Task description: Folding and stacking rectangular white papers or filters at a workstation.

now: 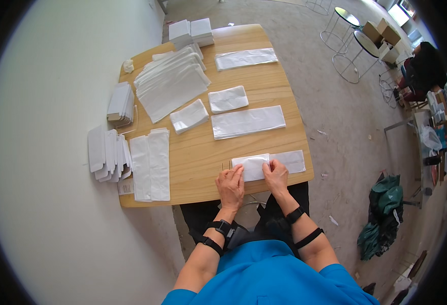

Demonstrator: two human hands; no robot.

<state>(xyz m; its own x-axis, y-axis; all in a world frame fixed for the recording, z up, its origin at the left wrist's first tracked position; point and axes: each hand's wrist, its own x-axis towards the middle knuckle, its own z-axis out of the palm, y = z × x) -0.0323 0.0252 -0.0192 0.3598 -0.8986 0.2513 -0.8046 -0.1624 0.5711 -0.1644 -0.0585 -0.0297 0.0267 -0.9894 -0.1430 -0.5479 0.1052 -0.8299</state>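
At the table's near edge lies a long, thin white sheet (290, 161), its left part folded over into a shorter flap (251, 166). My left hand (230, 186) is closed on the left end of this flap, thumb and fingers bunched at its corner. On the flap's right edge, by the fold, my right hand (276, 175) pinches the material between thumb and fingers. Farther back is another long folded white sheet (249, 122). Beyond it rest two short folded bundles, one on the right (228, 99) and one on the left (189, 116).
A fanned pile of white sheets (172, 84) covers the wooden table's (193, 162) far left, with more sheets (151, 165) nearer me. White flat cartons (109, 152) crowd the left edge by the wall. Round stools (365, 44) and a seated person (424, 71) are off right.
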